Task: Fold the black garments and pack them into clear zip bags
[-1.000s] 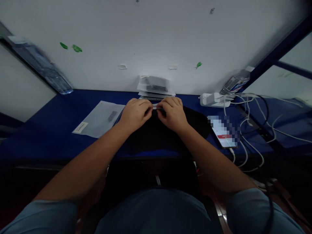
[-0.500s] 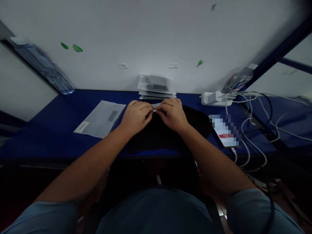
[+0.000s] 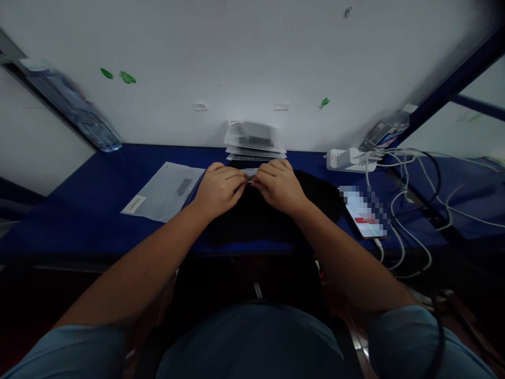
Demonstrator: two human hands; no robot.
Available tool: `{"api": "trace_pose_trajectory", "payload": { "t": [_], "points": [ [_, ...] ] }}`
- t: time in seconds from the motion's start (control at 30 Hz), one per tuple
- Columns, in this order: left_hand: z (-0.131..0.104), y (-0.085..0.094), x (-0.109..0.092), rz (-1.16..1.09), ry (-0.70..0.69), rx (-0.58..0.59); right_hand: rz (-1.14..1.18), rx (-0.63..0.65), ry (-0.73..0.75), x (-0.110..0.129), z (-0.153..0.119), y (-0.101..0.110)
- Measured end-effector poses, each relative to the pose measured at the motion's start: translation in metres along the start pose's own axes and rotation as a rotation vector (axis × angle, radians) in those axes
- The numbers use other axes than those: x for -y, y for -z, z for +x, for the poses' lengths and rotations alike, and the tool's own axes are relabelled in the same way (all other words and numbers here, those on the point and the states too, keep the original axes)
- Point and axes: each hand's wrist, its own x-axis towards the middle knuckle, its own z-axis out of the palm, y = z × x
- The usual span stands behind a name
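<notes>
Over a folded black cloth [image 3: 252, 223], perhaps a garment, my left hand [image 3: 221, 189] and my right hand [image 3: 279, 185] meet fingertip to fingertip. Both are closed in a pinch. Between them shows a small whitish piece [image 3: 249, 172], lying at the upper edge of the black cloth. My fingers cover most of it, so I cannot make out what the pinched bit is. To the left of my left hand lies a flat translucent plastic bag [image 3: 163, 192] with a pale label.
A stack of similar bags [image 3: 252, 138] leans on the white wall [image 3: 252, 63]. On the blue table [image 3: 90, 200], right side, are a phone [image 3: 363, 213], a power strip [image 3: 347, 160] and tangled cables. Bottles stand at the left [image 3: 74, 108] and right [image 3: 389, 129].
My fingers have shifted very slightly and hide more of the white bit between the fingertips. The view has moved a touch; the rest stays put.
</notes>
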Motion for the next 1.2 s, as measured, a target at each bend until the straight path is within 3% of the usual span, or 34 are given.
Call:
{"api": "trace_pose_trajectory", "payload": {
  "t": [0.27,0.43,0.57,0.73,1.2],
  "points": [
    [-0.001,0.008,0.010,-0.031,0.023,0.028,-0.038,-0.027,-0.053,-0.016,-0.014,0.005],
    [0.000,0.013,0.003,0.026,0.066,0.061,-0.002,-0.011,-0.054,-0.017,-0.019,0.004],
    [0.000,0.008,0.000,0.047,-0.014,0.078,0.018,0.010,0.009,-0.010,-0.019,0.000],
    [-0.003,0.000,0.010,0.060,-0.058,0.065,0.028,0.019,0.039,-0.012,-0.019,-0.002],
    [-0.003,0.004,0.014,0.023,-0.052,0.060,0.201,-0.019,-0.117,-0.027,-0.025,0.003]
  ]
}}
